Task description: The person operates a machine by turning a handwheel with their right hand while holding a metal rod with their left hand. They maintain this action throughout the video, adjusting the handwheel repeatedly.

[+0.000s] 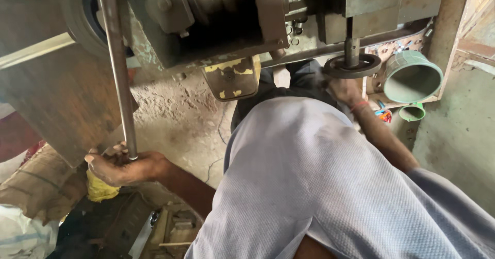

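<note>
At the far left a worn wooden board [62, 94] leans beside crumpled sacks [36, 187], and just right of it a long steel rod [117, 63] runs down from the grey machine [232, 17] into the left hand [121, 167], which is cupped palm up and curled around the rod's lower end above a yellow rag [98, 189]. Further right, past the person's grey shirt [309, 187], the right hand [344, 90] reaches up under a dark round wheel [352, 65] on a vertical spindle, touching its underside, though whether its fingers are clenched there cannot be told. Beyond it stands a pale green funnel [412, 77].
</note>
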